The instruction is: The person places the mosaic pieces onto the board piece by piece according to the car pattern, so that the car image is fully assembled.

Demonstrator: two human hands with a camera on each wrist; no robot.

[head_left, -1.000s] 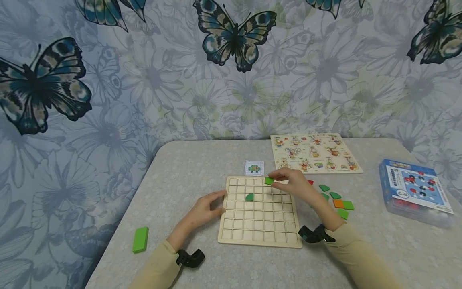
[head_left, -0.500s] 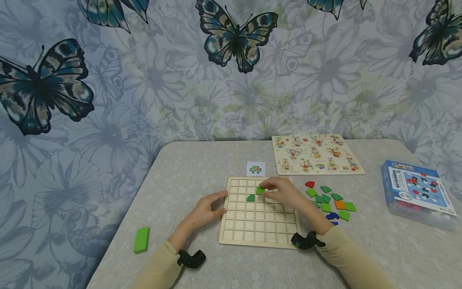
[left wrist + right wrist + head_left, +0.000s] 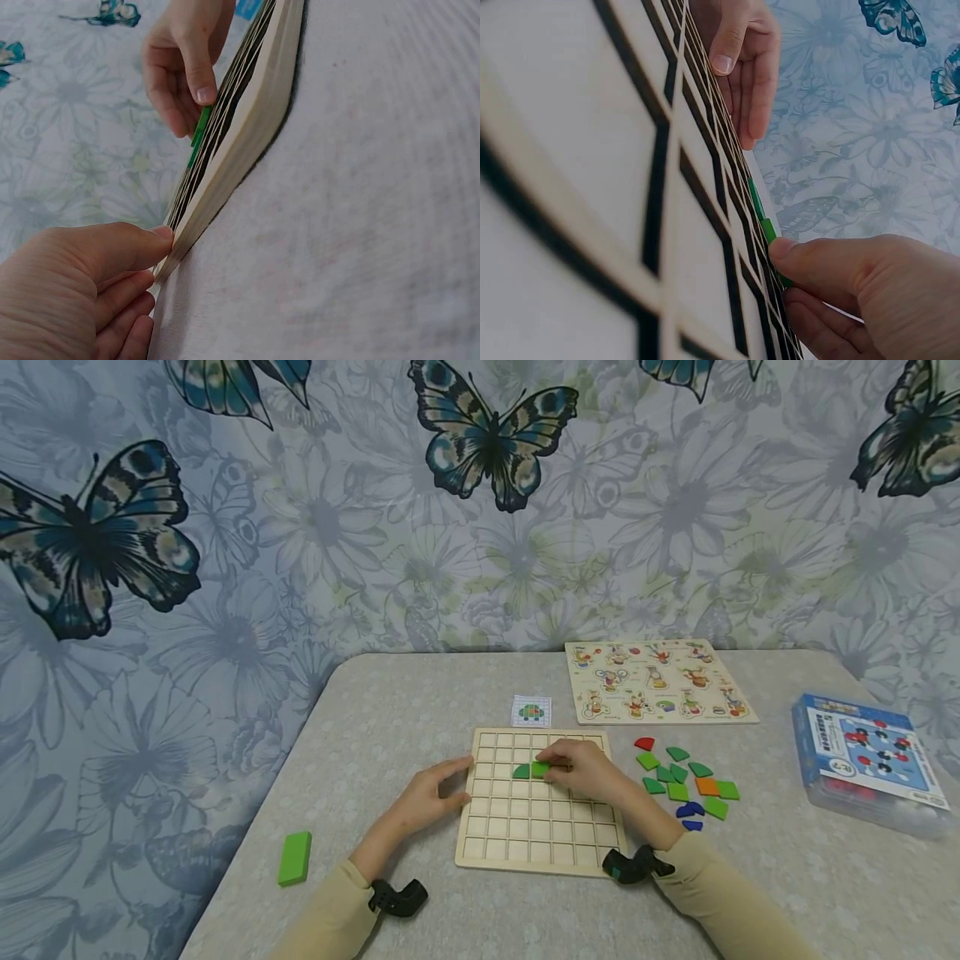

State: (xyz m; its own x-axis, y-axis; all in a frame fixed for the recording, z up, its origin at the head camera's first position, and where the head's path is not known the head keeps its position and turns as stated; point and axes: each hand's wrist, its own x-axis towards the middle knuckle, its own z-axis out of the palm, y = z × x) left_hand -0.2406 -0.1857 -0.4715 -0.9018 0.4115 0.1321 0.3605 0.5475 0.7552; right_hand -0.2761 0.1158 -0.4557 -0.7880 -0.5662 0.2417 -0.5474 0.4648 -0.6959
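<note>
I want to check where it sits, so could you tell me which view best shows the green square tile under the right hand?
The head view: the green square tile lies in the wooden grid board, beside a green quarter-round tile, under the right hand. Both wrist views show it only edge-on, as a green sliver.

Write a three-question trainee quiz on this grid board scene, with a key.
1. True or false: the right hand is at the green square piece on the wooden grid board.
2. Which thing lies alone on the table near its left edge? A) a red piece B) the green block C) a blue box
3. Fill in: the left hand rests on the board's ___ edge.

Key
1. True; the square sits right beside the green quarter-round piece.
2. B; the loose coloured pieces and the blue box lie right of the board.
3. left.
</note>
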